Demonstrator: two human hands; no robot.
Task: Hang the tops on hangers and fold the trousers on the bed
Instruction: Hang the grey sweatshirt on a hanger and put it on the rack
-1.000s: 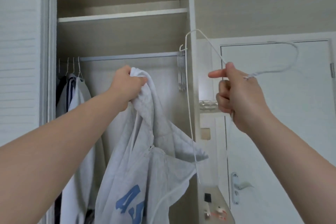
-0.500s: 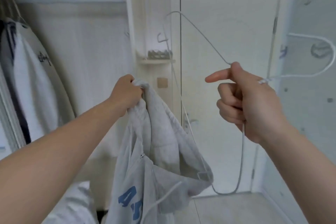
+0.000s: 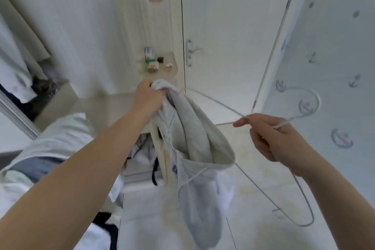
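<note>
A light grey hooded top (image 3: 194,134) with blue lettering and a white drawstring hangs in mid-air. My left hand (image 3: 149,97) grips it by a bunched part at its upper end. A thin white wire hanger (image 3: 221,104) is held out to the right of the top. My right hand (image 3: 269,136) pinches the hanger at its neck, with the hook (image 3: 310,103) curling off to the right. One arm of the hanger runs toward the top, the other drops behind the hood to the floor side.
A white door (image 3: 223,26) with a lever handle (image 3: 192,50) stands ahead. A small shelf (image 3: 158,65) with little items juts out left of it. Clothes hang in the wardrobe (image 3: 12,63) at the left. A patterned wall (image 3: 334,46) is at the right. Pale floor lies below.
The view has swung from the wardrobe rail down toward the door and floor. Both hands dropped lower, keeping their hold on the top and the hanger.
</note>
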